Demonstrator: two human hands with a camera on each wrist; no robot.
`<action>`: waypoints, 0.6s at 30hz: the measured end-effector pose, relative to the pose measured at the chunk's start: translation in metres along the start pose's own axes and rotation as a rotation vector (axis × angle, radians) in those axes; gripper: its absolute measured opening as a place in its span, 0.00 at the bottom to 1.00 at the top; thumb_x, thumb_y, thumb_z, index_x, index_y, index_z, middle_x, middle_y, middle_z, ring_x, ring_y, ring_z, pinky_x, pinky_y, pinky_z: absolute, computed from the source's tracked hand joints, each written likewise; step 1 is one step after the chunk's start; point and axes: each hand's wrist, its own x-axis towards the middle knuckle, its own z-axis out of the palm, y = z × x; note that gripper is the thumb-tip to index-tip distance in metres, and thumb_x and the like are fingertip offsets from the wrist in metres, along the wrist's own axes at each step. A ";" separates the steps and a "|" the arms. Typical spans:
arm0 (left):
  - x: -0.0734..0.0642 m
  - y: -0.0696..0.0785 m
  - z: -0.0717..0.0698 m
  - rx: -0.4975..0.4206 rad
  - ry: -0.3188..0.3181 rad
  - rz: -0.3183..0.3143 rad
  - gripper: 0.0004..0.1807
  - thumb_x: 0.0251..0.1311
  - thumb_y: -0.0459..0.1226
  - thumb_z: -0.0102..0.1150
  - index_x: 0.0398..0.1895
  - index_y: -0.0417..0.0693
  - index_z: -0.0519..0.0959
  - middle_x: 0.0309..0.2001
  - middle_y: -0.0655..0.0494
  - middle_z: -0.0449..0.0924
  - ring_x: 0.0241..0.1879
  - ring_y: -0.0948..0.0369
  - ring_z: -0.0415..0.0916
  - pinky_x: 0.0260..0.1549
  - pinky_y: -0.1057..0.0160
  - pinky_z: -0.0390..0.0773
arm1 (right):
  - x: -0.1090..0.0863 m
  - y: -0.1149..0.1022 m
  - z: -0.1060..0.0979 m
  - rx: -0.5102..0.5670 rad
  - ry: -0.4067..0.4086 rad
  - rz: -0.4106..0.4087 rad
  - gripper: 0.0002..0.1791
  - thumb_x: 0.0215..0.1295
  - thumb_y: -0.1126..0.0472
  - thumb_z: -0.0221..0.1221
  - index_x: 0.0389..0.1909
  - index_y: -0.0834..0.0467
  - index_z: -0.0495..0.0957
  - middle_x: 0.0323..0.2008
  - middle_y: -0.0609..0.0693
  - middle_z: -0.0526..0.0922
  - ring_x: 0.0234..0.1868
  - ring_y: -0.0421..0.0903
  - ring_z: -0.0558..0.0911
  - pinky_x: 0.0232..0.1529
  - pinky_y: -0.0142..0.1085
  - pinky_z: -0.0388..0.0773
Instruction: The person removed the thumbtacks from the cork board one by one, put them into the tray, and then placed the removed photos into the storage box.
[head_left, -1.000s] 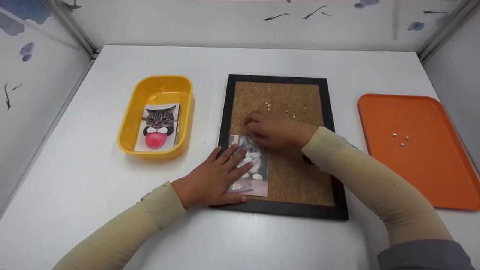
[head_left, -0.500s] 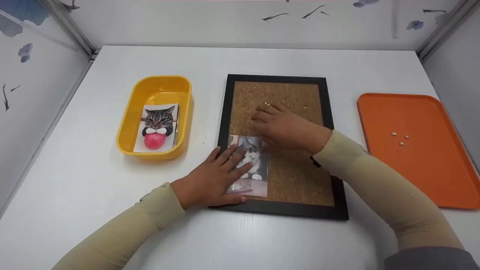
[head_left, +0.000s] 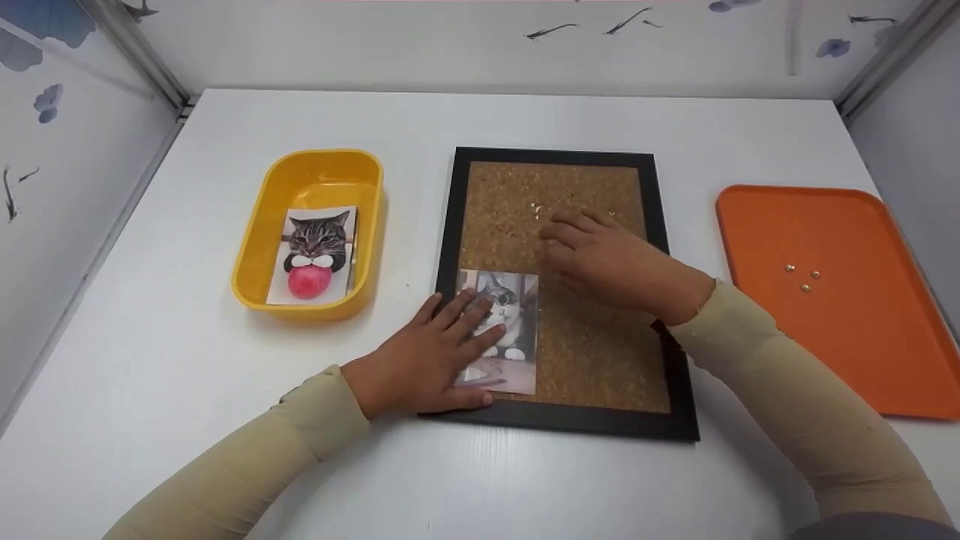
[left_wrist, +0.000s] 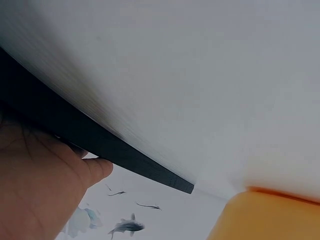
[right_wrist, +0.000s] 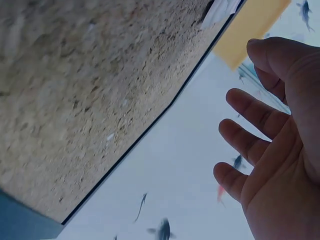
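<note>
My left hand point(head_left: 431, 360) lies flat with spread fingers across a cat photo point(head_left: 517, 371) and the black frame of a cork board point(head_left: 600, 367). The photo is in the board's lower left part, partly covered by those fingers. Over the cork, right of the photo's upper edge, is my right hand point(head_left: 607, 262). Its fingers point(right_wrist: 245, 140) are loosely bent with nothing between them in the right wrist view. Small shiny specks point(head_left: 537, 210) show on the cork above the photo.
Left of the board stands a yellow basin point(head_left: 251, 247) with a stack of cat photos point(head_left: 319, 255) inside. An orange tray point(head_left: 847, 352) on the right holds several small metallic studs point(head_left: 805, 287). Patterned white panels point(head_left: 480, 45) border the white table.
My right hand has moved to the right, away from the photo's top edge, uncovering more of the photo. The left hand stays in place.
</note>
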 end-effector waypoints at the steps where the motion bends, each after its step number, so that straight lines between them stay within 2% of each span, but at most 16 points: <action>1: 0.000 0.000 0.000 -0.005 0.003 0.001 0.47 0.64 0.73 0.23 0.80 0.62 0.44 0.80 0.51 0.31 0.78 0.49 0.25 0.71 0.40 0.36 | -0.003 0.000 -0.001 -0.005 0.003 0.007 0.17 0.66 0.62 0.64 0.55 0.60 0.77 0.60 0.57 0.76 0.65 0.57 0.70 0.65 0.56 0.65; 9: -0.002 0.001 0.002 -0.027 0.034 0.007 0.46 0.65 0.73 0.25 0.80 0.61 0.46 0.80 0.50 0.32 0.78 0.49 0.26 0.71 0.39 0.37 | -0.027 0.007 -0.005 -0.027 0.057 0.023 0.15 0.62 0.67 0.66 0.48 0.62 0.77 0.57 0.59 0.78 0.61 0.57 0.74 0.63 0.53 0.69; 18: -0.001 0.001 0.000 -0.019 0.010 0.001 0.46 0.65 0.73 0.25 0.81 0.61 0.44 0.80 0.50 0.31 0.77 0.49 0.25 0.71 0.39 0.36 | -0.062 0.023 -0.002 -0.033 0.123 0.097 0.11 0.60 0.69 0.66 0.41 0.62 0.74 0.55 0.60 0.79 0.60 0.58 0.74 0.60 0.55 0.71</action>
